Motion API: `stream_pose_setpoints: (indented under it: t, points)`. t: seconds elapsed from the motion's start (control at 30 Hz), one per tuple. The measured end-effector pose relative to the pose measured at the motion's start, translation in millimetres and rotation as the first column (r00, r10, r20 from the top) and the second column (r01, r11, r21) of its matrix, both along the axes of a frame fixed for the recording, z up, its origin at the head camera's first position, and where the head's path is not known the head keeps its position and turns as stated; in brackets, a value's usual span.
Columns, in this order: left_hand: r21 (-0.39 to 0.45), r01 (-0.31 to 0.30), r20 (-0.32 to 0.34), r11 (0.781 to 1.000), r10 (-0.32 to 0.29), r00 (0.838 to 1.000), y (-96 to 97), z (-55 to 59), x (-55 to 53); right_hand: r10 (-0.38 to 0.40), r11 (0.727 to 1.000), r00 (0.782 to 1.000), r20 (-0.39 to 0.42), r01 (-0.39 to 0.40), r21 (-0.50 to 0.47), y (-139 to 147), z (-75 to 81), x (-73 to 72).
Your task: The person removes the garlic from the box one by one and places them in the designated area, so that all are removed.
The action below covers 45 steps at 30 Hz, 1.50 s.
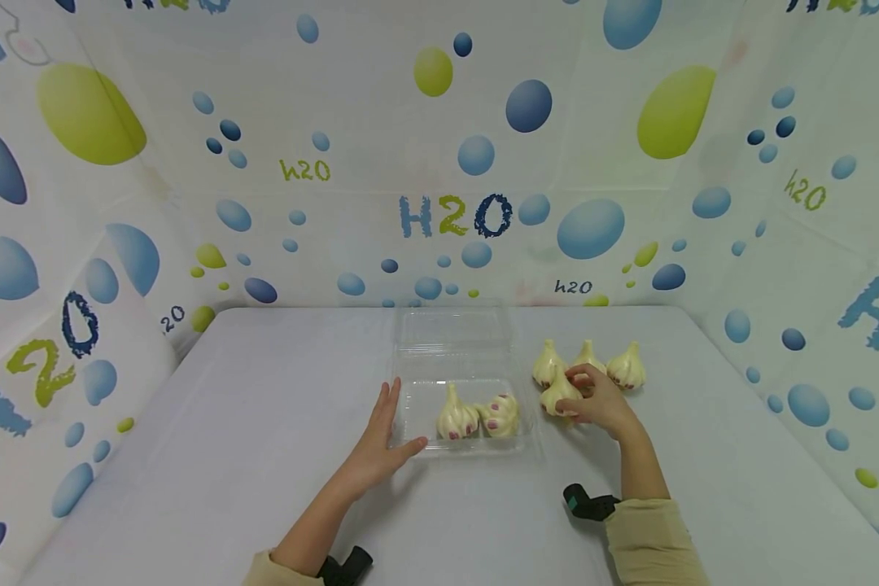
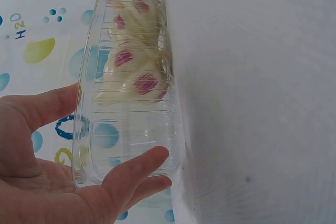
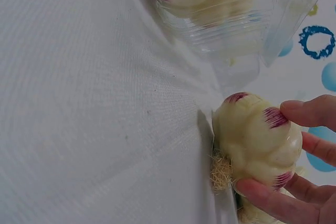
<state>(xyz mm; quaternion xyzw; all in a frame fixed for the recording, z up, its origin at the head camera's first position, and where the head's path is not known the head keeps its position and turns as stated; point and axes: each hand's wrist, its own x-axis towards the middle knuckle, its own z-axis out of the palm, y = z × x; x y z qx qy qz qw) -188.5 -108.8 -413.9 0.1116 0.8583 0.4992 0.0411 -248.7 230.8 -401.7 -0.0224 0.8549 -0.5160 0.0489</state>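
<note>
A clear plastic clamshell box (image 1: 417, 435) sits on the table, holding two garlic bulbs, one upright (image 1: 457, 417) and one tipped over (image 1: 500, 417). My left hand (image 1: 381, 443) is spread at the box's front left corner. Its thumb (image 2: 55, 106) touches the front rim and its straight fingers (image 2: 137, 169) lie along the left end. To the box's right, my right hand (image 1: 602, 400) holds another garlic bulb (image 3: 260, 140) by its sides between thumb and fingers, roots close to the cloth. Purple streaks mark its pale skin.
Several more garlic bulbs stand just behind the held one, including one at the left (image 1: 548, 362) and one at the right (image 1: 627, 368). The box's hinged lid (image 1: 450, 327) lies back toward the patterned wall covering (image 1: 366, 244). White cloth (image 1: 278, 382) covers the table.
</note>
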Motion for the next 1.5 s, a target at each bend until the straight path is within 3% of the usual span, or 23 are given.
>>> stream_pose_setpoints:
  t: [0.5,0.97,1.5]
  points:
    - [0.015,0.007,0.0,1.0,-0.007,1.0,0.8,-1.3,-0.4,-0.009,0.999,1.0,0.012,0.008,0.044,3,-0.8,-1.3]
    - [-0.003,0.005,-0.001,1.0,-0.005,1.0,0.8,0.7,-0.4,-0.026,0.998,0.999,0.021,0.024,0.052,8,10.3,2.0]
    - [-0.002,-0.003,0.017,1.0,0.003,1.0,-0.5,-1.7,-2.6,-0.012,1.0,0.992,-0.122,0.012,0.003,3,27.9,12.1]
